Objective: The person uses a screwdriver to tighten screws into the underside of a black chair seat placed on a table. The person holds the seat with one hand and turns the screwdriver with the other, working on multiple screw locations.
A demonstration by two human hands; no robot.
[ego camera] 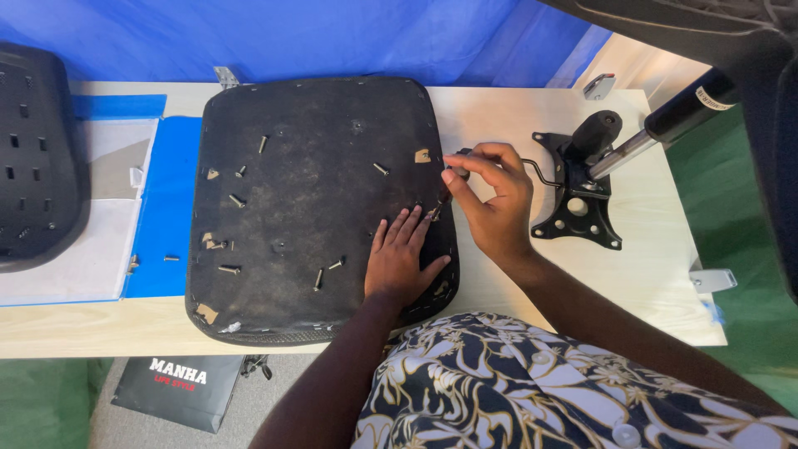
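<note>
A black chair seat pan [307, 208] lies upside down on the pale table [657, 274], with several loose screws [237, 200] scattered over it. My left hand [401, 259] presses flat on the seat's lower right part, fingers spread. My right hand [492, 198] grips a screwdriver [455, 176] by its dark handle, the tip pointing down at a screw [435, 214] near the seat's right edge, just beyond my left fingertips.
A black metal chair mechanism plate [576, 208] with a lever and a gas cylinder [665, 125] sits right of my hand. A black perforated chair back [37, 158] lies far left on blue and white sheets [162, 208]. Metal brackets [711, 279] sit at the table's edges.
</note>
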